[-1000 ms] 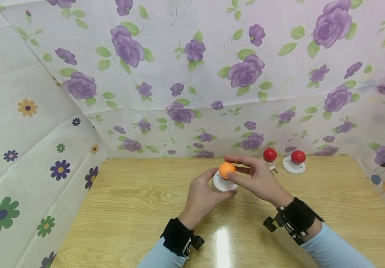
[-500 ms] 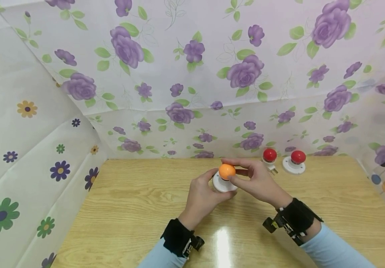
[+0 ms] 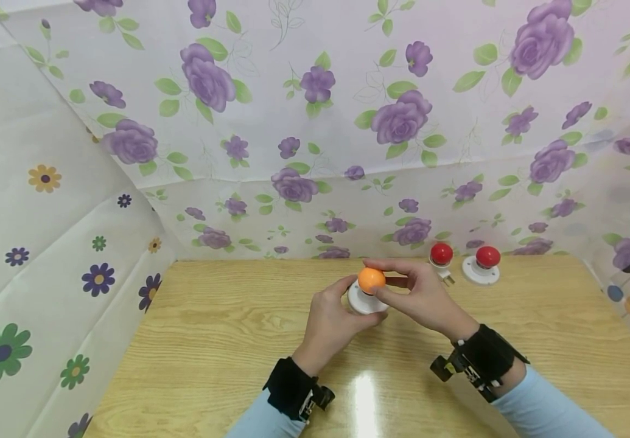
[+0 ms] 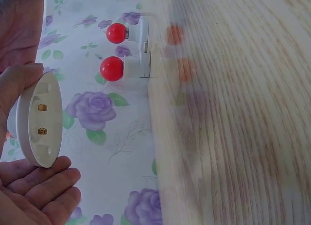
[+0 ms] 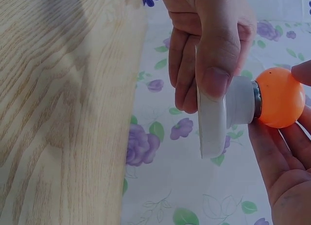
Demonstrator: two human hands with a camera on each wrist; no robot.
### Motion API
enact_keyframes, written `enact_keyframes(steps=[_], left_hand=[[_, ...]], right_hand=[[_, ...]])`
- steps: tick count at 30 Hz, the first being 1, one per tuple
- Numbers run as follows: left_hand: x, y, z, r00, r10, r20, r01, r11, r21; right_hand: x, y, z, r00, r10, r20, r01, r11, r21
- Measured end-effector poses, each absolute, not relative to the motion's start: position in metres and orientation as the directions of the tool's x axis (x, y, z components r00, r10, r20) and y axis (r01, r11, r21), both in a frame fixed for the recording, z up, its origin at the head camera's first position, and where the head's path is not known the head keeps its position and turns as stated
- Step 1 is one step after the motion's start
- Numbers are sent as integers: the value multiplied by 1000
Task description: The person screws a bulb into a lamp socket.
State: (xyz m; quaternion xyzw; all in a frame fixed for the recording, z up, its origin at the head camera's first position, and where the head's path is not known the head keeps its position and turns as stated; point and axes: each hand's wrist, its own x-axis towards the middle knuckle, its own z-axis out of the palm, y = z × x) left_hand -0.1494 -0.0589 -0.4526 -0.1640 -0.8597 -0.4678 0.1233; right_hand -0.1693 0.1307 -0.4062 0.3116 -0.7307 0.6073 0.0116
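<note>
A round white lamp holder (image 5: 212,128) is held above the table by my left hand (image 3: 331,319), thumb and fingers on opposite sides of its rim. An orange light bulb (image 5: 280,97) sits in the holder's socket, a strip of its metal base showing. My right hand (image 3: 424,298) pinches the bulb between thumb and fingers. In the left wrist view the underside of the lamp holder (image 4: 46,120) faces the camera, with two brass contacts inside.
At the back right of the wooden table (image 3: 227,328) stand two red bulbs: one red bulb (image 3: 442,253) in a holder with a plug, another red bulb (image 3: 487,257) in a round white base. A flowered cloth (image 3: 271,121) hangs behind the table.
Over the last second my right fingers shifted slightly around the orange bulb, closing down toward it. The left hand and lamp holder stayed in place.
</note>
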Motion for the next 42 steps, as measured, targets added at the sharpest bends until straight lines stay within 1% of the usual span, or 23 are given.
enact_keyframes(steps=[9, 18, 22, 29, 37, 42], left_hand=[[-150, -59, -454, -914, 171, 368, 402, 505, 763], [-151, -58, -456, -910, 174, 377, 411, 503, 760], [-151, -57, -455, -908, 173, 381, 415, 496, 763], [-151, -57, -454, -905, 177, 386, 422, 492, 762], [-151, -57, -455, -910, 174, 376, 411, 496, 765], [-151, -58, -454, -906, 171, 388, 419, 498, 759]], right_hand=[[-171, 132, -408, -808, -438, 395, -471, 78, -878], [-158, 128, -386, -821, -414, 394, -458, 64, -887], [-159, 129, -387, -819, -416, 395, -461, 67, -885], [-170, 137, -401, -836, -408, 367, -425, 61, -903], [-175, 138, -404, -790, -489, 369, -475, 109, -873], [-172, 135, -396, -784, -507, 357, -480, 132, -867]])
